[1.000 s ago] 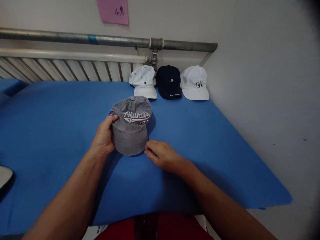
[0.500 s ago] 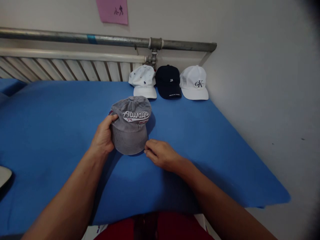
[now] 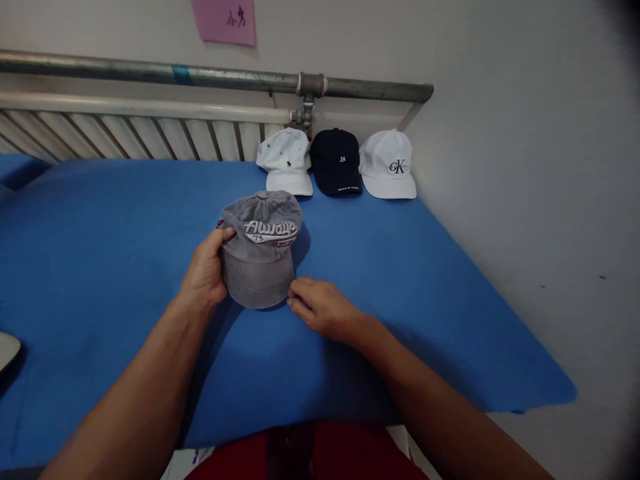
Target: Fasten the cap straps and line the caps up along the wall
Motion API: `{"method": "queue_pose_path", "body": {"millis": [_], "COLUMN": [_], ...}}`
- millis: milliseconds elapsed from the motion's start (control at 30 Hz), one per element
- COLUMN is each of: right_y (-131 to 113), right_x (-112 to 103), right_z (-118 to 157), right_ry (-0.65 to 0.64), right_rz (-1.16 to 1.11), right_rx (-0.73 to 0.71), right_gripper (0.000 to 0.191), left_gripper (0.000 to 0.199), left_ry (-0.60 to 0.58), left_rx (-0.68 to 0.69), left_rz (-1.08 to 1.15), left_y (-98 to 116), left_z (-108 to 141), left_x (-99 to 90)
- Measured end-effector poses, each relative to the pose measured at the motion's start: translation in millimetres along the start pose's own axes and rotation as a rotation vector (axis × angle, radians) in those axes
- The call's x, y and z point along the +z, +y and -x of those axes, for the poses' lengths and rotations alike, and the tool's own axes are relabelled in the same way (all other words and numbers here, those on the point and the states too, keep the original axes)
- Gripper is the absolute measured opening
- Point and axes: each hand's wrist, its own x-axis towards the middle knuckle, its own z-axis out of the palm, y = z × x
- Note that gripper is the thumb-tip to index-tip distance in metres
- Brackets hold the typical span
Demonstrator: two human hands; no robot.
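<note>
A grey baseball cap (image 3: 260, 257) with raised white "Always" lettering is held over the blue-covered table (image 3: 125, 267), its brim towards me. My left hand (image 3: 206, 270) grips the cap's left side, thumb on the front and the other fingers hidden behind it. At the brim's right edge, my right hand (image 3: 323, 305) is closed, with fingertips pinching the brim's corner. Behind the grey cap stand a white cap (image 3: 287, 160) with a small dark emblem, a black cap (image 3: 336, 163) and a white cap with "GK" lettering (image 3: 389, 163), side by side.
A white radiator (image 3: 150, 138) and a metal pipe (image 3: 240, 81) run along the back wall. The right wall (image 3: 525, 167) borders the table. A pink note (image 3: 225, 21) hangs above. Part of a pale object (image 3: 7, 349) shows at the left edge.
Almost nothing differs. Both hands keep the same hold on the grey cap, and the whole view has shifted very slightly.
</note>
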Motion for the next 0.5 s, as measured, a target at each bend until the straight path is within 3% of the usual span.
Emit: {"method": "queue_pose_path", "body": {"millis": [500], "right_y": [3.6], "right_x": [2.5], "right_z": [0.2], "right_ry": [0.013], "right_rz": [-0.004], "right_rx": [-0.006], "right_gripper": [0.013], "left_gripper": [0.009], "left_ry": [0.000], "left_rx": [0.025], "left_rz": [-0.009], "left_y": [-2.2], "left_z": [-3.3], "left_x": [-2.3]}}
